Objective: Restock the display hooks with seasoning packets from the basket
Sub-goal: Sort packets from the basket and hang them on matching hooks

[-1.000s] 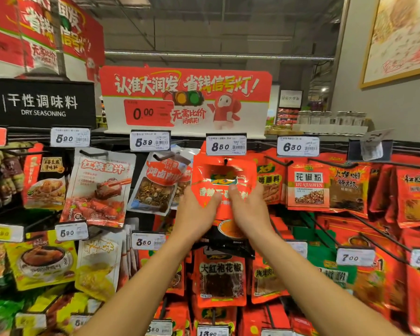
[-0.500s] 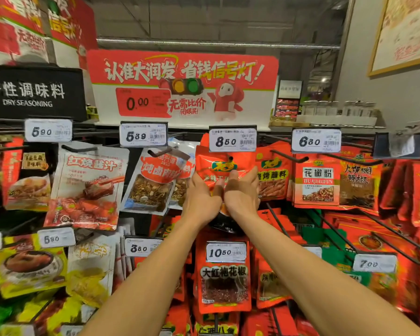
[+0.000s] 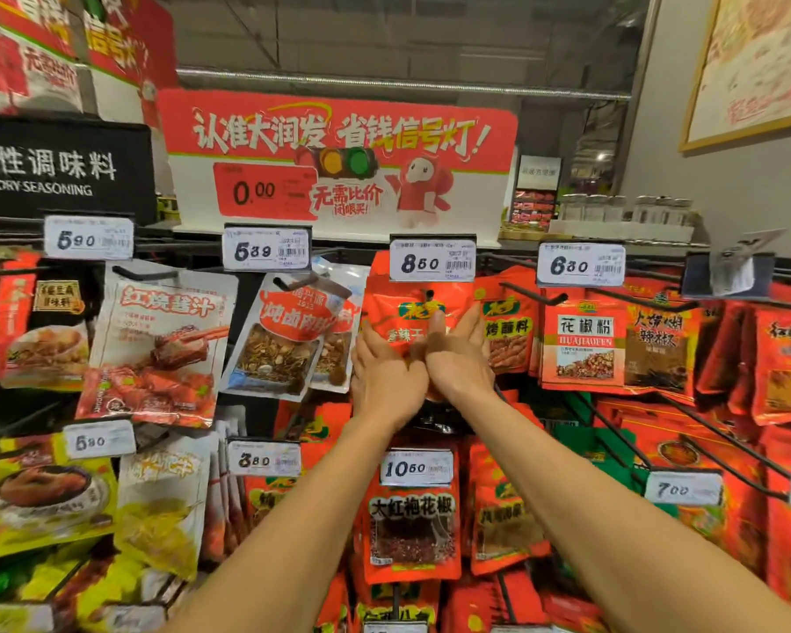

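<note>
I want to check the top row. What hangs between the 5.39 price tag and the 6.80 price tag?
In the head view, the 8.50 price tag, above the red packet both hands hold.

Even indoor store light, dim ceiling, soft overall blur, wide-angle bending at edges, corner packets smeared
</note>
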The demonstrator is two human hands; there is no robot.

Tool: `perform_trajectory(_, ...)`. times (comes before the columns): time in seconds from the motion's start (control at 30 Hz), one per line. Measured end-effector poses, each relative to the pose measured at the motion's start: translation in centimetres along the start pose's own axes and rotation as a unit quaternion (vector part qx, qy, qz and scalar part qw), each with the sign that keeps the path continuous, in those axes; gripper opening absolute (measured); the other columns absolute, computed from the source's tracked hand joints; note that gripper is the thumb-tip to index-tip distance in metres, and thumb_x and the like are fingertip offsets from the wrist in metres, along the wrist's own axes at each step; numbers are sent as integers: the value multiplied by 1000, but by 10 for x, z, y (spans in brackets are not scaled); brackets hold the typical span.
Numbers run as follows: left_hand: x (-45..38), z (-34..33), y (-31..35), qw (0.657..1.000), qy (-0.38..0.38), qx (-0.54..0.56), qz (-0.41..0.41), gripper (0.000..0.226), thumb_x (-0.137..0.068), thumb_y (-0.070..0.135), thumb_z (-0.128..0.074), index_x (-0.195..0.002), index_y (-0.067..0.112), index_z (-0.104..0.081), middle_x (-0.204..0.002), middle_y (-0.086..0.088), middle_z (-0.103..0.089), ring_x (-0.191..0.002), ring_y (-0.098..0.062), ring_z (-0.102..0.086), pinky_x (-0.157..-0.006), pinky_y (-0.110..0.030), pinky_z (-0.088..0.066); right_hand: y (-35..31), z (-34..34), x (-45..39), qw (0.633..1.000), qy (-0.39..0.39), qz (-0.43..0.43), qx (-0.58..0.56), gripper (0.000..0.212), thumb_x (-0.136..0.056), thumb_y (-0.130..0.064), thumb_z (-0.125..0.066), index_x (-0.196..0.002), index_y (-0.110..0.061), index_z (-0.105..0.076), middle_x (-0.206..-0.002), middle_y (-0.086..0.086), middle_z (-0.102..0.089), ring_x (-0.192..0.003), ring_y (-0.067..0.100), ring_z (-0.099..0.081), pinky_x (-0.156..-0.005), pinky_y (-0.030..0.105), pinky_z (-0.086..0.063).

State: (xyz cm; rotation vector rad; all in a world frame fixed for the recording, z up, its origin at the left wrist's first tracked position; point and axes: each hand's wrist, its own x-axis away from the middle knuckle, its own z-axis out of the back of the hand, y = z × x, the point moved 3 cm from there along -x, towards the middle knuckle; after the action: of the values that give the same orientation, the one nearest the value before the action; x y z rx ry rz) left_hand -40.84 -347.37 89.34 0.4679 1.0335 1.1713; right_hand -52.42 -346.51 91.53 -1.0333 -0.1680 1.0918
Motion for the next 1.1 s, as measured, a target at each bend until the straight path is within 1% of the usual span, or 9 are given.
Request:
perform_trajectory(0.1, -4, -2, 6, 1000, 13, -4, 17, 89, -95, 34, -51, -158, 4, 5, -168, -15, 0, -155, -31, -3, -123, -49, -12, 1, 4, -7, 1000, -11, 17, -8, 87, -98, -71, -18, -161, -18, 12, -171, 10, 3, -156, 35, -6, -123, 56, -15)
perform_trajectory(0.27, -9, -11, 2, 999, 39, 7, -9, 87, -98, 58, -41, -159, 8, -3, -164, -16, -18, -146, -38, -30, -114, -53, -32, 7, -5, -17, 997, 6, 35, -62, 86, -98, -69, -27, -162, -20, 4, -170, 9, -11, -153, 37, -22, -120, 53, -25)
perform_trajectory(0.4, -27, -13, -7, 1000, -16, -10, -7, 91, -97, 64, -36, -159, 9, 2, -166, -15, -11, -146, -38, -31, -114, -52, -33, 6, -10, -20, 997, 33, 28, -65, 85, -98, -67, -28, -161, -17, -3, -168, 13, -18, -148, 38, -32, -116, 49, -30)
perform_trajectory(0.5, -30, -6, -9, 999, -54, 4, 3, 96, -96, 69, -36, -159, 12, 7, -168, -13, -5, -150, -35, -25, -116, -48, -27, 0, -5, -15, 997, 16, 19, -74, 85, -99, -65, -30, -161, -15, -1, -168, 14, -17, -148, 39, -31, -117, 50, -29)
perform_trajectory(0.6, -17, 5, -9, 996, -50, 71, -1, 91, -94, 66, -45, -160, 21, -1, -166, -11, -14, -148, -34, -28, -115, -44, -27, 2, 2, 0, 996, -15, 38, -79, 89, -97, -69, -30, -161, -17, 5, -169, 13, -13, -150, 38, -26, -120, 52, -27)
perform_trajectory(0.77, 4, 23, -6, 996, -43, 78, 1, 95, -86, 53, -49, -160, 12, -4, -163, -16, -22, -149, -34, -23, -122, -48, -23, 9, 10, 22, 995, -39, 35, -91, 76, -106, -51, -29, -161, -18, 12, -171, 9, -1, -157, 28, -6, -126, 45, -11)
perform_trajectory(0.87, 20, 37, -2, 994, -43, 104, -18, 76, -101, 46, -47, -160, 15, -9, -164, -12, -26, -150, -30, -27, -122, -49, -25, 17, 25, 33, 992, -51, 11, -116, 71, -107, -55, -23, -163, -15, -6, -169, 12, -16, -155, 31, -17, -124, 43, -16)
perform_trajectory(0.97, 41, 53, 3, 995, -37, 80, -47, 56, -104, 44, -42, -153, 19, -32, -152, -6, -44, -141, -25, -41, -117, -51, -34, 27, 53, 45, 991, -33, 17, -127, 62, -106, -51, -34, -157, -15, -35, -156, 12, -45, -144, 33, -40, -115, 41, -31)
perform_trajectory(1.1, 77, 67, 11, 995, 34, 61, -73, 36, -104, 32, -48, -138, 19, -54, -124, 11, -51, -119, -14, -51, -101, -37, -42, 48, 92, 67, 981, -29, 29, -191, 28, -103, -35, -51, -116, -18, -70, -116, 4, -73, -106, 21, -69, -94, 37, -52)
